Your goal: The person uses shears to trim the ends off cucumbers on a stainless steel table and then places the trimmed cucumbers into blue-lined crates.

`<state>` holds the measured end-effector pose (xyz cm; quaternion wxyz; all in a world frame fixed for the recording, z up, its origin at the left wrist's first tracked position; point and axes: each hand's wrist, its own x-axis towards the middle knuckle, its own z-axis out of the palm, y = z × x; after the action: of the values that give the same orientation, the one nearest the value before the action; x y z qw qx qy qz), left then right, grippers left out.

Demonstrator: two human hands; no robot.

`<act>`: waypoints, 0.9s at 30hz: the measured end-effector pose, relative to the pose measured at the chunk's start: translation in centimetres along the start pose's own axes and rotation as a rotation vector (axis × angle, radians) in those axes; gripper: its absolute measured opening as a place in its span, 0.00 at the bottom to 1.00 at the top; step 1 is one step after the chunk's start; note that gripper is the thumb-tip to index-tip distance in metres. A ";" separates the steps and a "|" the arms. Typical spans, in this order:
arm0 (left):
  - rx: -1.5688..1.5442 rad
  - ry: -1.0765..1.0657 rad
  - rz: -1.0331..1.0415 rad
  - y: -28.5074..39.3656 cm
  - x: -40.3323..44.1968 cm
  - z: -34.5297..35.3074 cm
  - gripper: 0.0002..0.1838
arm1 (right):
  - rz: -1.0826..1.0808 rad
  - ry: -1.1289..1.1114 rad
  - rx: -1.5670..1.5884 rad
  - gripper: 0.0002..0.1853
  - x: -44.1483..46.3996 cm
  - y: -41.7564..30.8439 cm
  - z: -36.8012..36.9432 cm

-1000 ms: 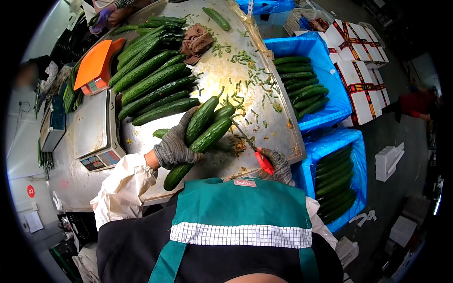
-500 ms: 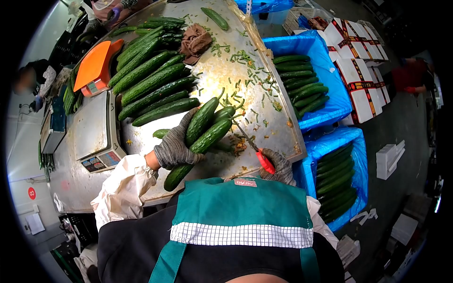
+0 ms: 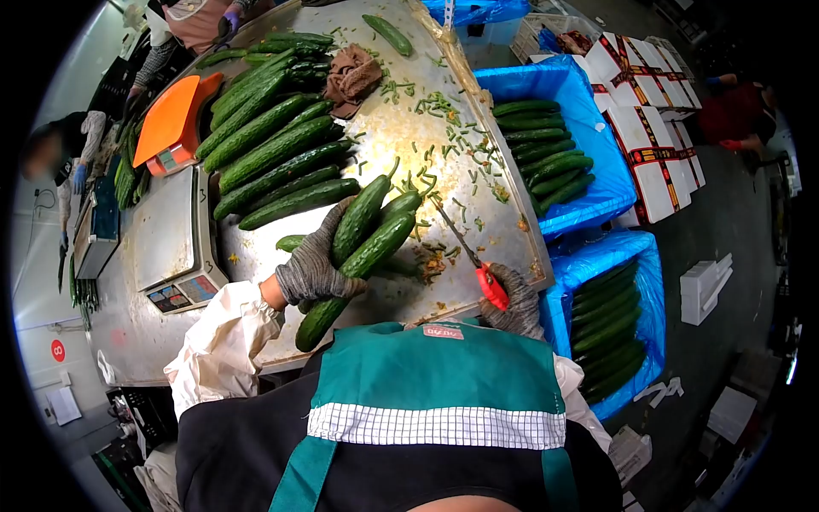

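My left hand (image 3: 317,266), in a grey knit glove, is closed around a bunch of cucumbers (image 3: 375,245) held at a slant above the metal table. Their stem ends point up and right; the nearest cucumber's lower end sticks out below my palm. One cucumber keeps a long thin stem. My right hand (image 3: 514,305), also gloved, grips a red-handled knife (image 3: 491,286) near the table's right edge. Its narrow blade points up and left, just right of the stem ends and apart from them. Another cucumber (image 3: 290,242) lies partly hidden behind my left hand.
Rows of cucumbers (image 3: 273,136) lie on the table (image 3: 341,183) beside a scale (image 3: 166,226) and an orange scale (image 3: 177,119). A brown cloth (image 3: 352,79) and cut stems (image 3: 439,107) lie beyond. Blue-lined crates (image 3: 597,183) of cucumbers stand right. Co-workers stand left, at the back and right.
My right hand and the knife have moved slightly right, away from the stem ends. The held cucumbers have shifted slightly left. Co-workers at the left and right have moved.
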<state>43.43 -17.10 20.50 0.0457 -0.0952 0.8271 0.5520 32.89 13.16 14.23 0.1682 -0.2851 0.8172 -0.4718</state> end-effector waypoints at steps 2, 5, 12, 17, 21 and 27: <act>-0.029 -0.015 -0.021 0.1 0.1 0.1 0.58 | 0.046 -0.030 0.021 0.26 -0.1 0.1 0.0; -0.055 -0.042 -0.054 -0.1 0.1 0.3 0.57 | 0.021 -0.071 0.072 0.27 -0.1 0.6 0.2; -0.004 -0.062 -0.032 -0.1 0.1 0.5 0.58 | -0.004 -0.055 0.051 0.26 0.0 0.5 0.4; -0.026 -0.052 -0.016 -0.7 0.1 0.8 0.57 | 0.024 -0.074 0.004 0.25 -0.2 0.8 0.5; 0.023 -0.087 -0.032 -0.4 0.1 0.6 0.57 | 0.118 -0.044 0.052 0.24 0.5 0.3 0.1; 0.095 -0.147 -0.073 0.9 -0.1 0.4 0.56 | 0.008 -0.108 0.094 0.24 1.4 -0.5 -1.6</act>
<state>43.32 -16.37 21.13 0.1308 -0.0819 0.8427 0.5157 31.08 13.17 15.46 0.2269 -0.2986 0.7852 -0.4928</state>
